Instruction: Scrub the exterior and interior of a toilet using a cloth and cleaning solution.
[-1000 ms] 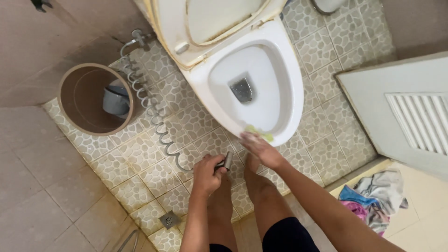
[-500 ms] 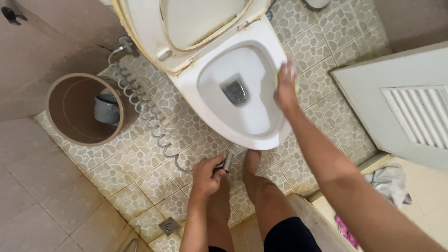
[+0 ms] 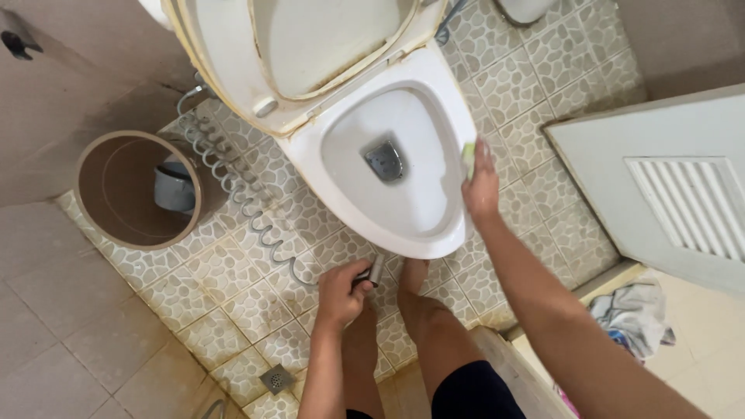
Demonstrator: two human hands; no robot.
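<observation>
White ceramic toilet bowl (image 3: 341,186) in the middle of the head view, seat and lid (image 3: 310,39) raised against the back, dark water at the drain.

Right hand (image 3: 481,186) pressed on the right rim of the bowl, its grip closed on a small yellow-green sponge (image 3: 469,157); only the upper edge of the sponge visible above the fingers, touching the rim.

Left hand (image 3: 340,295) lower, near the front of the bowl, above the tiled floor (image 3: 233,287). Grip wrapped around the handle of a grey bidet sprayer (image 3: 374,271), nozzle end sticking out toward the bowl's front edge, close under it but apart from the ceramic. Whether the trigger is pressed: cannot tell.

Grey coiled hose (image 3: 233,182) running from the sprayer across the floor, along the left side of the toilet, up to a wall fitting partly hidden behind the lid.

Round brown bin (image 3: 93,194) on the left, well apart from both hands, with a small grey cup-like container (image 3: 174,188) inside it.

Bare foot (image 3: 411,279) on the pebble-pattern tiles just in front of the bowl, beside the sprayer. Small metal floor drain (image 3: 277,379) near the bottom edge. White louvred door (image 3: 667,178) on the right, and a heap of coloured cloth (image 3: 632,318) on the floor below it.
</observation>
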